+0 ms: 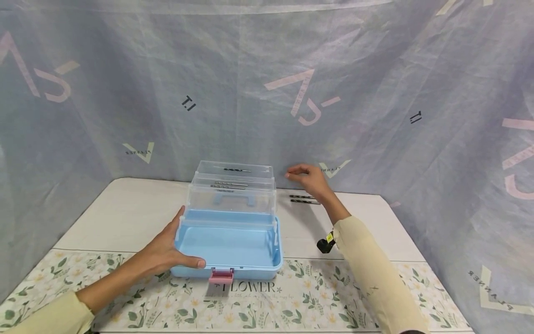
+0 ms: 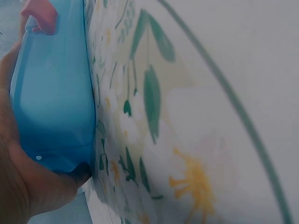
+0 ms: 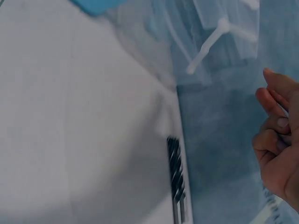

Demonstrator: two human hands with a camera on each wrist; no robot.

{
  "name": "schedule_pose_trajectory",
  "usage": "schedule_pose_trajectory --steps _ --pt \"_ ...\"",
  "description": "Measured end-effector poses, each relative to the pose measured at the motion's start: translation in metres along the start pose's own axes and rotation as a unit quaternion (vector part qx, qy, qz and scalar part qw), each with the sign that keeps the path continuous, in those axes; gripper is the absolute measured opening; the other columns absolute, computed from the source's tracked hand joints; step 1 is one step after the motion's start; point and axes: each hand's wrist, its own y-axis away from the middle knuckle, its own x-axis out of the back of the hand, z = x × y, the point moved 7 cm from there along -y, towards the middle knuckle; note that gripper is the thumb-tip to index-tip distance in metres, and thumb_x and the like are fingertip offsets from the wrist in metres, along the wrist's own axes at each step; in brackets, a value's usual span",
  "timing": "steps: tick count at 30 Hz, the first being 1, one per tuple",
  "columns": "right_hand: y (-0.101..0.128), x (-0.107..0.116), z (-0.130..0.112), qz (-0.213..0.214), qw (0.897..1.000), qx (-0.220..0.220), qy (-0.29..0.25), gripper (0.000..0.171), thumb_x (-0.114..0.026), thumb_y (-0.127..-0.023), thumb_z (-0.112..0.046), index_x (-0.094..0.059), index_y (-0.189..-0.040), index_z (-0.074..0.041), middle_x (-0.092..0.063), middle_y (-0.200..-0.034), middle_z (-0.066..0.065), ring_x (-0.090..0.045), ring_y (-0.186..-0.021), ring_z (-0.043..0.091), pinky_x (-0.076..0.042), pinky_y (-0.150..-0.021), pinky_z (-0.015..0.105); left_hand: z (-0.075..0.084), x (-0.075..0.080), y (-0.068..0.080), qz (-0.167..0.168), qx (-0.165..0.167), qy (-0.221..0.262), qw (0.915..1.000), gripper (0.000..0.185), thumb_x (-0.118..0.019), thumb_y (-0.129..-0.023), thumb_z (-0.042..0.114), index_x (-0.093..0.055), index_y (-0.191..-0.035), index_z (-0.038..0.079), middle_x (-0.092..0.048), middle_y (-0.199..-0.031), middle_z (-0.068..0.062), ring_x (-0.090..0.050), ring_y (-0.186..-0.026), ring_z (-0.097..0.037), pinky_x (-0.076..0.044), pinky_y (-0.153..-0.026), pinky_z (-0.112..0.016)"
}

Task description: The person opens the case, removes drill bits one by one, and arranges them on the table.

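An open light-blue storage box (image 1: 228,243) stands mid-table, its clear tiered trays (image 1: 233,185) folded up and back. Drill bits (image 1: 228,185) lie in those trays. My left hand (image 1: 171,250) grips the box's front left corner, thumb along the front wall; the left wrist view shows the palm (image 2: 23,186) against the blue wall (image 2: 51,93). My right hand (image 1: 306,178) hovers to the right of the upper trays, fingers loosely curled and holding nothing (image 3: 280,140). Below it two drill bits (image 1: 304,199) lie on the table, seen as dark bits (image 3: 175,177) in the right wrist view.
A pink latch (image 1: 221,276) sits at the box's front. A floral mat (image 1: 292,301) covers the near part of the white table (image 1: 125,208). Blue-grey cloth (image 1: 375,116) walls the back and sides. A black wrist camera (image 1: 325,244) hangs on my right sleeve.
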Motion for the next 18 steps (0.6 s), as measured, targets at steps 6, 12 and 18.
schedule_pose_trajectory --steps 6,12,18 --pt "-0.007 -0.012 -0.026 0.003 0.999 0.033 -0.018 0.041 -0.085 -0.104 -0.034 -0.081 -0.137 -0.01 -0.077 -0.144 0.011 -0.066 -0.143 0.034 -0.055 -0.117 0.06 0.001 0.001 0.0 0.003 -0.003 -0.002 1.0 0.169 -0.106 -0.075 0.052 0.024 -0.179 0.029 0.004 -0.186 -0.037 -0.01 -0.167 -0.07 -0.04 -0.116 -0.089" --pt "-0.014 -0.029 -0.048 -0.004 0.998 0.062 -0.021 0.036 -0.086 -0.103 -0.029 -0.085 -0.133 -0.01 -0.08 -0.141 0.01 -0.07 -0.138 0.032 -0.059 -0.113 0.057 0.001 0.001 -0.001 0.002 -0.002 0.002 1.0 0.169 -0.106 -0.074 0.052 0.025 -0.179 0.029 0.005 -0.186 -0.037 -0.009 -0.167 -0.07 -0.039 -0.117 -0.089" --pt "-0.021 -0.045 -0.065 -0.022 0.994 0.102 0.021 0.029 -0.085 -0.104 -0.024 -0.087 -0.128 -0.009 -0.083 -0.135 0.01 -0.075 -0.126 0.03 -0.064 -0.103 0.05 0.0 -0.001 -0.001 -0.001 -0.001 0.007 1.0 0.17 -0.106 -0.074 0.052 0.025 -0.179 0.03 0.006 -0.186 -0.036 -0.008 -0.167 -0.07 -0.038 -0.117 -0.089"
